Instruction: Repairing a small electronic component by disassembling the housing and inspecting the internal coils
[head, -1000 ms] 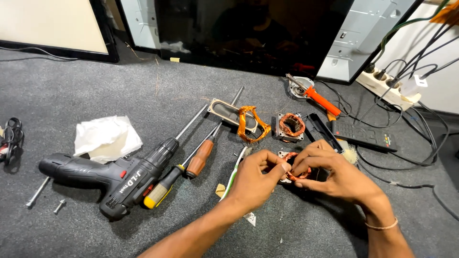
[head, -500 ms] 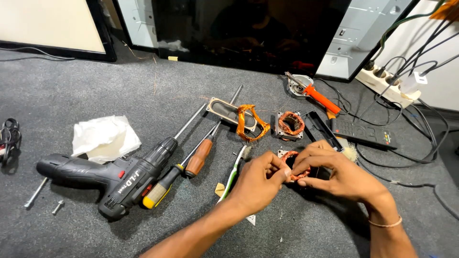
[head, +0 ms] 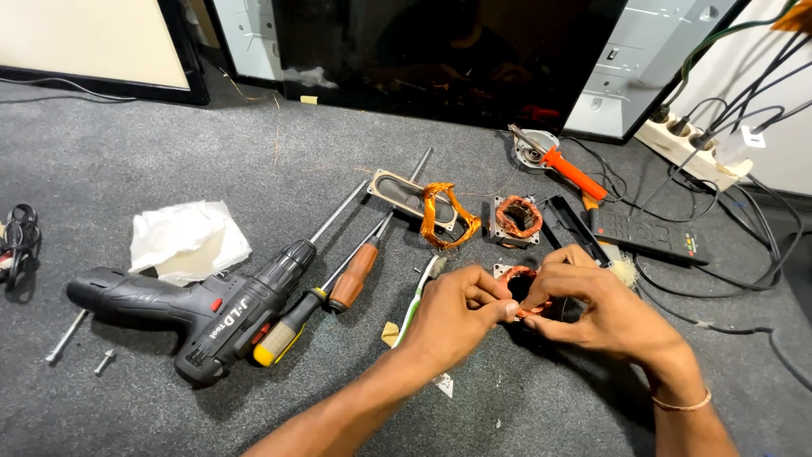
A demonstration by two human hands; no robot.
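Both hands pinch one copper coil (head: 526,292) between them on the grey mat, the left hand (head: 452,315) gripping from nine o'clock, the right hand (head: 605,306) from three o'clock, equally near, with the toothbrush (head: 416,298) just beyond the left knuckles

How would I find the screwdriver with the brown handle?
Start at the big black cordless drill lying on the grey floor, left of the hands. Two screwdrivers lie just right of it; the brown-handled screwdriver is the farther right one. Its neighbour, the yellow-and-black screwdriver, lies against the drill.
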